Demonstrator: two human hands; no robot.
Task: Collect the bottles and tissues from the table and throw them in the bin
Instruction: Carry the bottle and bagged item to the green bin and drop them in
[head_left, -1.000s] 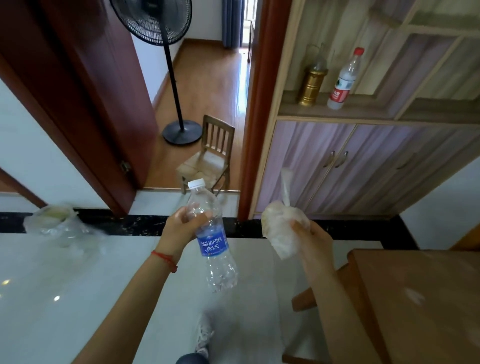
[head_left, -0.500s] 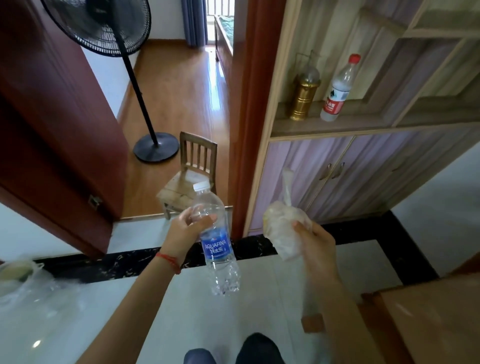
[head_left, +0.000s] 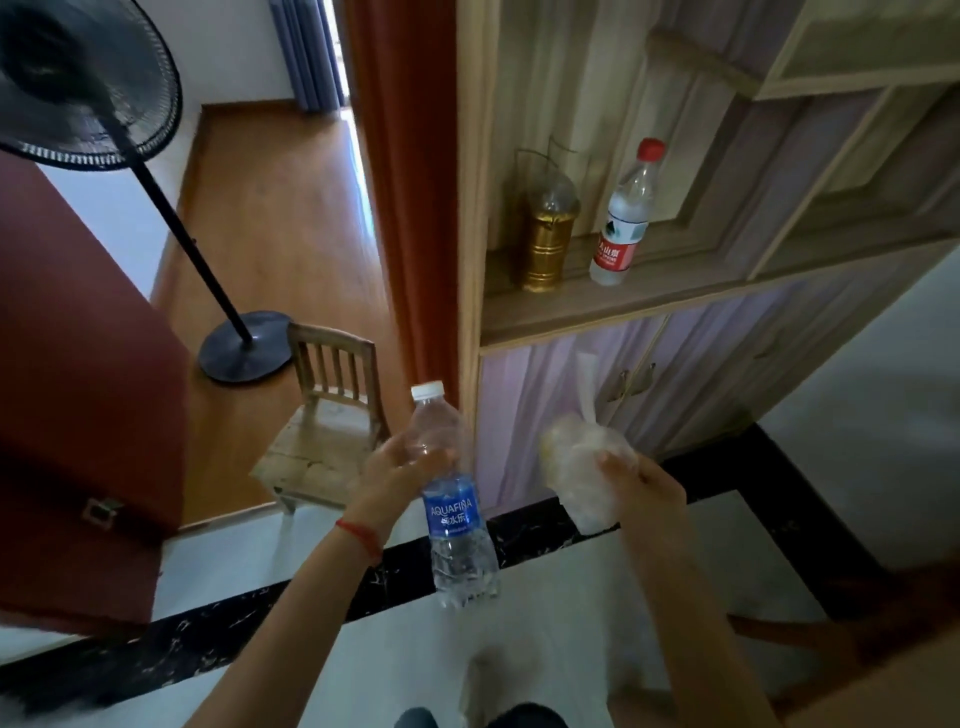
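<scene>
My left hand (head_left: 395, 478) grips a clear plastic water bottle (head_left: 452, 514) with a blue label and white cap around its upper body, held upright in front of me. My right hand (head_left: 641, 486) holds a whitish bundle of tissues in a clear bag (head_left: 582, 467), its twisted top sticking up. Both are carried above the white floor, near a doorway. No bin is in view.
A small wooden chair (head_left: 324, 426) stands in the doorway ahead, a black pedestal fan (head_left: 88, 88) behind it. A red door (head_left: 78, 395) is at left. A cabinet shelf (head_left: 597, 306) at right holds a gold container (head_left: 548, 234) and a red-capped bottle (head_left: 621, 228). A wooden table corner (head_left: 883, 670) is at lower right.
The view has turned right and moved toward the doorway; the clear bag on the floor at left has left the frame. Both hands keep their hold.
</scene>
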